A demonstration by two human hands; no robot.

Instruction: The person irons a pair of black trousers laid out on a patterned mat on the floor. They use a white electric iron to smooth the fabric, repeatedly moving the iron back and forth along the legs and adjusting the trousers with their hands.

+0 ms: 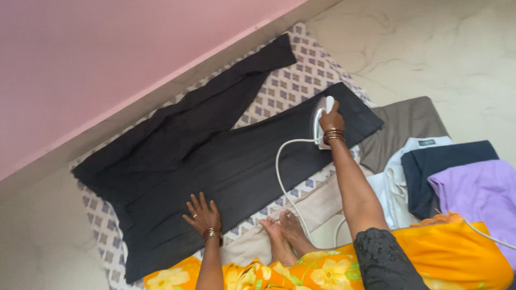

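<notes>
Right now my right hand is clamped on the iron at the far right hem of the black trousers, my left hand pressing flat, fingers spread, with the folded pile untouched.

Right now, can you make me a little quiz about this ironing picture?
1. True or false: the right hand grips the white iron.
2. Where does the left hand rest? A) flat on the black trousers B) on the purple cloth C) on the wall
3. What lies under the trousers?

Key: 1 true. 2 A. 3 a checked cloth spread on the floor.
</notes>
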